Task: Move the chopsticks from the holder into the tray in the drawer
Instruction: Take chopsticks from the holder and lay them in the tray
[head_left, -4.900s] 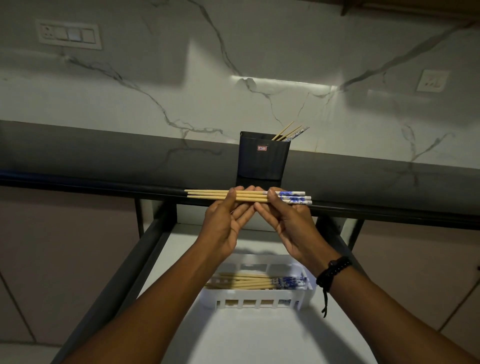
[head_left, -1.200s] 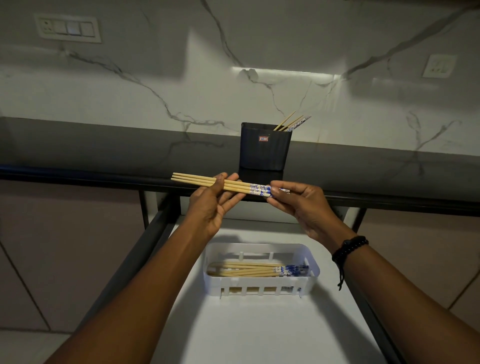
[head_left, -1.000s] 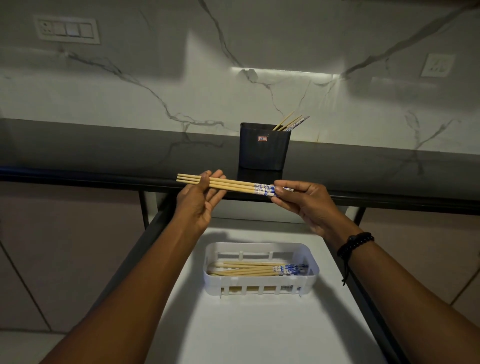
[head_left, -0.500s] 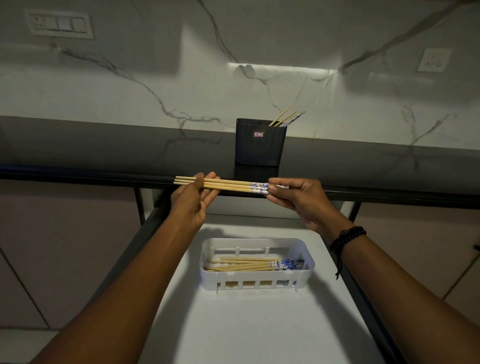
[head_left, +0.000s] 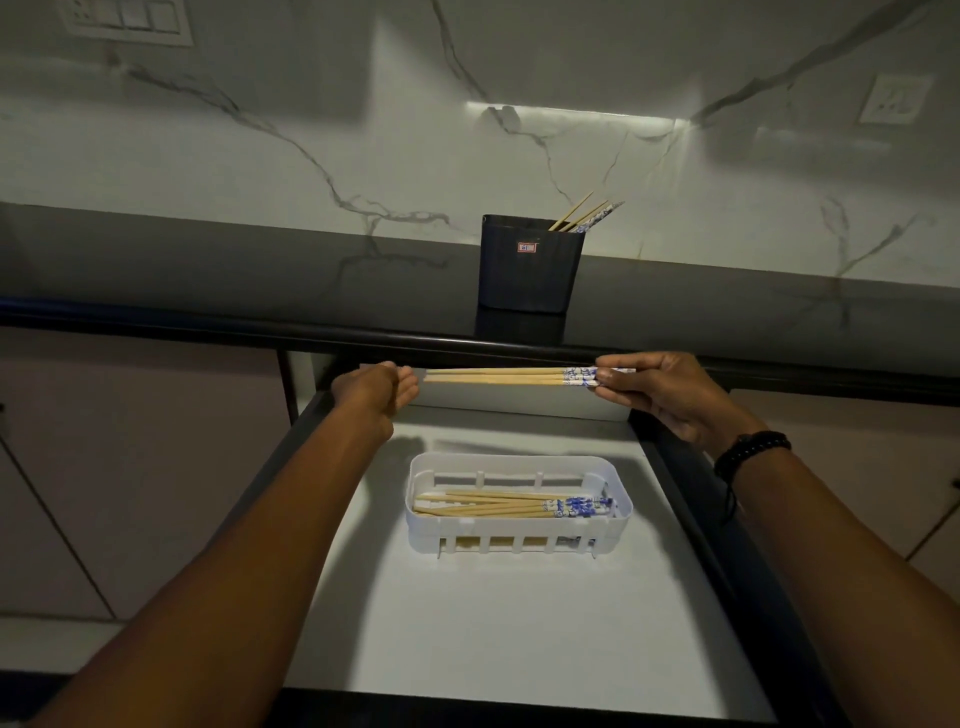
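The bundle of pale wooden chopsticks with blue-and-white patterned ends (head_left: 511, 376) is held level in the air, above the far part of the open white drawer (head_left: 519, 623) and just in front of the dark counter edge (head_left: 208, 325); its long axis runs left to right, patterned ends to the right. The right hand (head_left: 657, 392) has its grip clenched on the patterned ends, thumb above and fingers beneath; the left hand (head_left: 376, 389) stands at the plain tips, palm turned toward them; whether it touches them cannot be told, and it does not appear to clasp anything.

The white slotted plastic tray (head_left: 519, 535) lies in the drawer, nearer the person and below the bundle; it already holds several chopsticks, laid left to right with patterned ends to the right; the held bundle is thus parallel to the tray's long side. The dark rectangular holder (head_left: 530, 265) stands upright on the counter, with a few chopsticks (head_left: 587, 215) leaning out at its right corner.

Judgement: the coming move is a lowering toward the person without any turning; the right hand carries the load and governs it; the task remains incomplete while the holder is occupied.
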